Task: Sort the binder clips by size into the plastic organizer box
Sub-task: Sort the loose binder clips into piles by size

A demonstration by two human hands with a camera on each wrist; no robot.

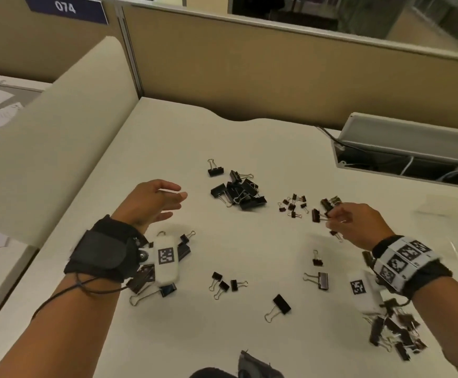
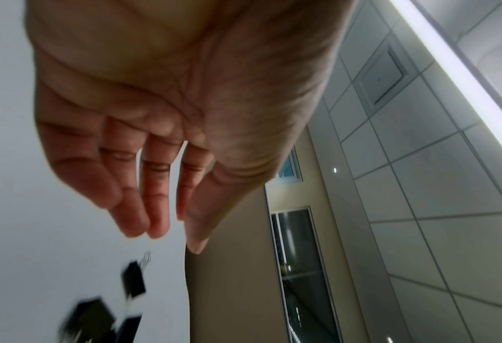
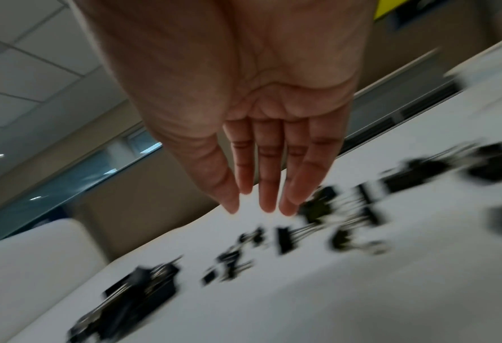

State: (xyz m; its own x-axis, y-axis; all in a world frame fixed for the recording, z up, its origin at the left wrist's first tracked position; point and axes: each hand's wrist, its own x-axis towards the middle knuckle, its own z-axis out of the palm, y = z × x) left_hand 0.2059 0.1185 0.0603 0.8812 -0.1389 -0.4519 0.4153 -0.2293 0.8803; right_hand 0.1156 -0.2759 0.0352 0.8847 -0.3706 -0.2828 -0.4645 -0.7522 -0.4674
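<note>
Black binder clips lie scattered on the white desk (image 1: pixel 167 148). A pile of large clips (image 1: pixel 238 192) sits in the middle, with a group of tiny clips (image 1: pixel 293 204) to its right. My right hand (image 1: pixel 331 216) reaches to a few medium clips (image 1: pixel 316 214); in the right wrist view its fingers (image 3: pixel 268 185) are straight and hold nothing, beside blurred clips (image 3: pixel 322 206). My left hand (image 1: pixel 177 197) hovers open, left of the large pile, with nothing in it (image 2: pixel 167 232). The organizer box cannot be made out clearly.
More clips lie under my left wrist (image 1: pixel 167 289), at the lower right (image 1: pixel 397 334) and singly in the middle (image 1: pixel 282 304). An open cable compartment (image 1: pixel 402 148) is set in the desk at the back right. Beige partitions (image 1: pixel 249 69) stand behind and to the left.
</note>
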